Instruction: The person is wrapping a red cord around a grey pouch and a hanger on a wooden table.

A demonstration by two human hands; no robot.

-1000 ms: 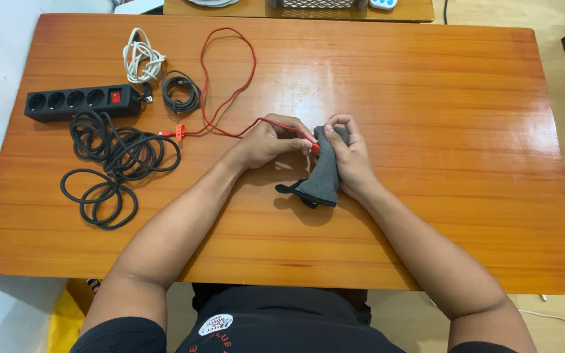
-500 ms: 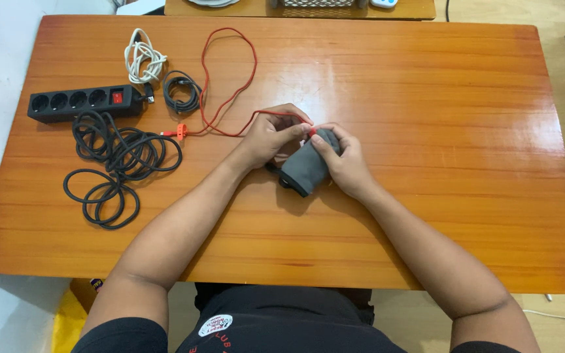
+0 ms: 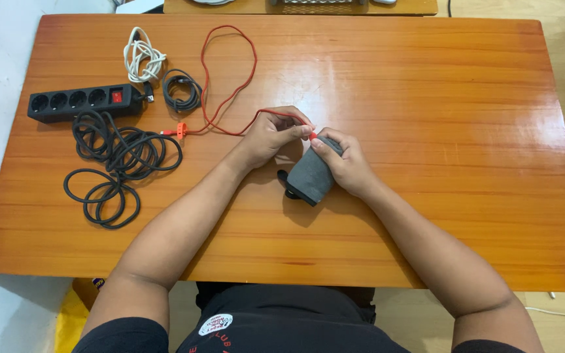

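Head cam, looking straight down at a glossy orange wooden counter (image 3: 426, 98). Both hands meet a bit left of the middle. The left hand (image 3: 271, 138) is pinched shut on the plug end of a thin red cable (image 3: 230, 98), thumb and fingers squeezing it right at the top of a small dark grey fabric pouch (image 3: 310, 178). The right hand (image 3: 348, 163) is wrapped around that pouch from the 3 o'clock side, fingers curled closed on its upper end, so the pouch stands tilted, lower end touching the counter. Fingertips of both hands nearly touch at the red plug.

From the left hand the red cable runs out toward 10 o'clock, makes a tall loop up to the far edge and comes back to an orange connector (image 3: 179, 129) lying flat.

Over at 9 to 10 o'clock from the hands: a black power strip (image 3: 80, 102) with a red switch, its thick black cord (image 3: 116, 163) sprawled in loose coils just below it. At the strip's right end sit a bundled white cable (image 3: 142, 59) and a small coiled black cable (image 3: 181, 91).
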